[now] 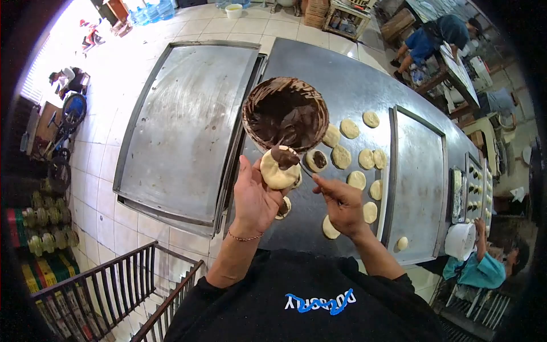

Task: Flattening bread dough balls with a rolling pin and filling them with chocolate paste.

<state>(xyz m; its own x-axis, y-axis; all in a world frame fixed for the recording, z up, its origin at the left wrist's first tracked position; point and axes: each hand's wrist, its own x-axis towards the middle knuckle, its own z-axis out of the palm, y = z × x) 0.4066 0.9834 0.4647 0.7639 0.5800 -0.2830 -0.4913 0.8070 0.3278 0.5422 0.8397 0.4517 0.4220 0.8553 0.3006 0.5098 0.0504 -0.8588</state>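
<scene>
My left hand [256, 196] holds up a flat round of pale dough [277, 175], with its fingers and thumb around the edge. A dollop of dark brown chocolate-like filling [286, 159] sits on the upper part of this round. My right hand [342, 202] is closed on the handle of a thin spreading tool, whose tip reaches the filling; its exact shape is largely hidden. Just beyond my hands stands a bowl [249, 122] smeared with the same brown filling. Close by on the metal table lie a round topped with filling [316, 161] and another [283, 208], partly behind my left hand.
Several plain dough rounds [350, 129] are spread across the metal table [342, 74]. Large stacked trays [182, 114] stand at left, and another tray [419, 176] at right holds a small dough ball [403, 243]. Two co-workers [441, 37] [478, 268] are at the right. A dark railing [114, 279] stands lower left.
</scene>
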